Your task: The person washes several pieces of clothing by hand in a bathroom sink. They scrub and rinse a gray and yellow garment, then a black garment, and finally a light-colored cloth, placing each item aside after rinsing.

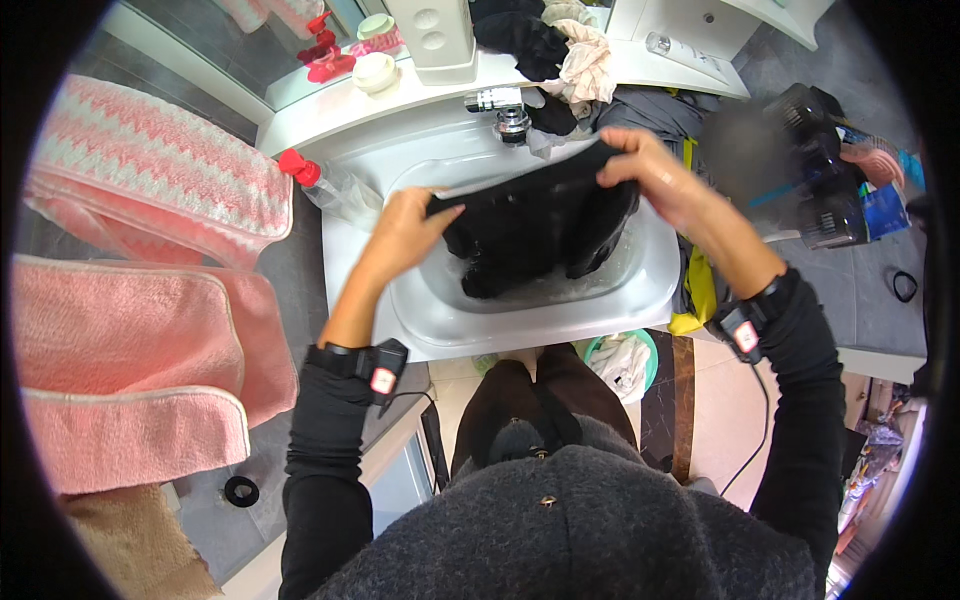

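A black garment point(532, 217) is stretched between my two hands over a white washbasin point(480, 334), its lower part hanging in the water. My left hand point(405, 232) grips the left end of its top edge, thumb over the cloth. My right hand point(649, 169) pinches the other end, a little higher up. The chrome faucet point(511, 120) stands behind the garment. Water shows around the cloth's lower edge; what lies beneath it is hidden.
A clear bottle with a red pump point(337, 191) stands at the basin's left. Pink towels point(120, 322) hang further left. Grey and yellow clothing point(697, 285) lies right of the basin. A green tub point(651, 360) with white cloth sits on the floor below.
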Tool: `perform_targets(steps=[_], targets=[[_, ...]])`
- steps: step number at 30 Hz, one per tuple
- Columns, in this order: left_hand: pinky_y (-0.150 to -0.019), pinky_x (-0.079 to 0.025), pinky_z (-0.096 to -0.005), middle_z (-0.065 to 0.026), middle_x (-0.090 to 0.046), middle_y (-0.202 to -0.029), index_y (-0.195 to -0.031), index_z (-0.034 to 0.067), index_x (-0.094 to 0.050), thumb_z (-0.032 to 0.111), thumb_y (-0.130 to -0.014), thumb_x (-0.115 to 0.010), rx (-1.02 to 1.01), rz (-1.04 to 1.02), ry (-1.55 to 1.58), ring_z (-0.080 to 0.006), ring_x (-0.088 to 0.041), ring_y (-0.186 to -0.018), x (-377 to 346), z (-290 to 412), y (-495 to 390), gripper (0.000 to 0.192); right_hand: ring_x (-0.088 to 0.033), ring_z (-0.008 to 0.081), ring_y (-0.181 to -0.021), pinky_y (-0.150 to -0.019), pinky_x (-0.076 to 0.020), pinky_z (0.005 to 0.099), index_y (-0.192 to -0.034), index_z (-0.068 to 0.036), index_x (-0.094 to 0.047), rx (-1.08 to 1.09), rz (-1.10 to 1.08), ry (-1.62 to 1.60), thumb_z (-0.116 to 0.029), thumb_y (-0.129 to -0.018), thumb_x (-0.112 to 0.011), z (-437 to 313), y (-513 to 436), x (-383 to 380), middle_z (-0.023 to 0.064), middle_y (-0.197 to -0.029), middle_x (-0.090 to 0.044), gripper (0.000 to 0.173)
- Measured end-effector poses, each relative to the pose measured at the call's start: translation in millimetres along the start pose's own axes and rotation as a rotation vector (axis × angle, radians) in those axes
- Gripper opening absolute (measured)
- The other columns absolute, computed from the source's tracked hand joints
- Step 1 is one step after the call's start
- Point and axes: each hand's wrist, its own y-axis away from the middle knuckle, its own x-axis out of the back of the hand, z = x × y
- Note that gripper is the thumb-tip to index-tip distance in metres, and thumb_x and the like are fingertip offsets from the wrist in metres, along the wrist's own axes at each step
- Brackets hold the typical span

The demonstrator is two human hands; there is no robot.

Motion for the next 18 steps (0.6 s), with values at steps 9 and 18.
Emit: perform_targets(steps=[9, 18], targets=[[-0.098, -0.031, -0.0654, -0.0181, -0.028, -0.148, -0.145, 0.03, -0.032, 0.02, -0.085, -0.065, 0.233, -0.321, -0.452, -0.0454, -0.027, -0.133, -173, -65, 28, 0.069, -0.029, 0.0418, -0.13, -0.097, -0.0317, 0.0598, -0.125, -0.001, -0.041, 0.1, 0.213, 1.462, -0.024, -0.07, -0.074, 228, -38, -16, 0.0228, -0.139, -0.034, 0.068], [-0.099, -0.027, -0.0686, -0.0203, -0.016, -0.152, -0.15, 0.036, -0.003, 0.036, -0.081, -0.068, 0.377, -0.611, -0.483, -0.0527, -0.021, -0.133, -221, -110, 10, 0.095, -0.027, 0.0529, -0.13, -0.096, -0.0278, 0.07, -0.15, -0.018, -0.013, -0.174, 0.036, 1.347, -0.04, -0.084, -0.062, 270, -59, -22, 0.0193, -0.154, -0.012, 0.086]])
